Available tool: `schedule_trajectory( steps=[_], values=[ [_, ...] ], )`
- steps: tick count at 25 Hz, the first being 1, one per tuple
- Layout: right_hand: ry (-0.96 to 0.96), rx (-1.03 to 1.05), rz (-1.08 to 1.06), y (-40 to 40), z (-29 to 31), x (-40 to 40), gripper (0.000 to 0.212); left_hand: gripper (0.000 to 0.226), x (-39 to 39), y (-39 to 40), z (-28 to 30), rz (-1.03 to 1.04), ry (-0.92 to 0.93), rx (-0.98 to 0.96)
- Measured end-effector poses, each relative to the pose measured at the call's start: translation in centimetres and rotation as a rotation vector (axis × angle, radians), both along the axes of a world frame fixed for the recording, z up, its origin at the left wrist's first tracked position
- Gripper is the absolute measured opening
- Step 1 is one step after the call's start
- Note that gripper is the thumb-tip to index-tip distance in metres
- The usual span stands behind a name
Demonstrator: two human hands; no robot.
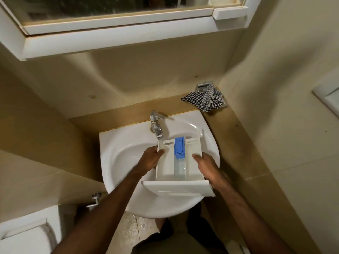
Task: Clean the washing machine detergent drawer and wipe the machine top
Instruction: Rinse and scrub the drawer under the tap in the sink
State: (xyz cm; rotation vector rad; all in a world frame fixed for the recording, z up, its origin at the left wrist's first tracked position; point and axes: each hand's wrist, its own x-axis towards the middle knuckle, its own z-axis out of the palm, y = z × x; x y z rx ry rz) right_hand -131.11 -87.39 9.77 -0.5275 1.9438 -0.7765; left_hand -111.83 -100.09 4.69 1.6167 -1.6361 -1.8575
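Note:
The white detergent drawer point(166, 167) is held over the white sink point(117, 142), its front panel toward me. A blue insert point(179, 147) sits in its middle compartment. My left hand point(151, 158) grips the drawer's left wall near the back. On the opposite side, my right hand point(206, 165) clasps the right wall. The drawer's back left corner lies just under the chrome tap point(156, 125), where a thin stream of water seems to fall. The washing machine is out of view.
A black-and-white checked cloth point(205, 99) lies on the brown counter point(229, 129) at the back right, beside a chrome fitting. A mirror cabinet point(117, 30) hangs above. A toilet point(25, 233) stands at lower left. Walls close in on both sides.

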Motion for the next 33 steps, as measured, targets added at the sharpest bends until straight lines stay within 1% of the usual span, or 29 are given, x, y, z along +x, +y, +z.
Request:
schedule_trajectory(
  steps=[4, 6, 8, 11, 13, 15, 16, 17, 19, 21, 24, 26, 30, 33],
  values=[
    [0.051, -0.040, -0.028, -0.3, -0.2, 0.8, 0.025, 0.034, -1.0, -2.6, -0.6, 0.003, -0.115, -0.193],
    [0.088, -0.051, -0.008, -0.2, -0.3, 1.4, 0.019, 0.037, -1.5, -3.3, -1.1, 0.021, -0.161, -0.261],
    [0.140, -0.063, 0.014, 0.0, -0.6, 2.0, 0.018, 0.040, -1.8, -3.4, -1.4, 0.039, -0.185, -0.335],
    [0.190, -0.089, 0.007, 0.2, -1.4, 2.9, 0.023, 0.035, -1.5, -3.1, -2.1, 0.032, -0.177, -0.409],
    [0.254, -0.090, 0.003, -0.2, -1.6, 3.3, 0.028, 0.027, -1.0, -2.7, -2.0, -0.022, -0.112, -0.403],
    [0.305, -0.086, -0.002, -0.6, -1.8, 3.5, 0.031, 0.039, -0.4, -2.2, -2.0, -0.053, -0.065, -0.356],
    [0.302, -0.083, -0.005, -0.7, -2.0, 3.5, 0.031, 0.043, -0.2, -2.0, -1.8, -0.034, -0.093, -0.358],
    [0.280, -0.084, -0.010, -0.8, -2.2, 3.6, 0.030, 0.040, -0.1, -1.9, -1.7, 0.010, -0.143, -0.396],
    [0.214, -0.096, -0.033, -0.8, -2.4, 3.8, 0.028, 0.030, -0.1, -1.7, -1.6, 0.084, -0.233, -0.538],
    [0.170, -0.115, -0.057, -0.8, -2.6, 4.2, 0.028, 0.030, -0.3, -1.7, -1.0, 0.119, -0.321, -0.602],
    [0.168, -0.126, -0.064, -0.8, -3.1, 4.8, 0.031, 0.033, -0.9, -2.0, -0.3, 0.164, -0.450, -0.556],
    [0.165, -0.135, -0.079, -1.0, -3.2, 4.9, 0.032, 0.039, -1.3, -2.0, -0.3, 0.163, -0.472, -0.514],
    [0.156, -0.139, -0.096, -1.3, -3.2, 4.9, 0.035, 0.035, -1.3, -1.7, -0.8, 0.125, -0.456, -0.537],
    [0.149, -0.144, -0.100, -1.4, -3.6, 4.8, 0.035, 0.034, -0.7, -1.3, -0.3, 0.056, -0.365, -0.480]
  ],
)
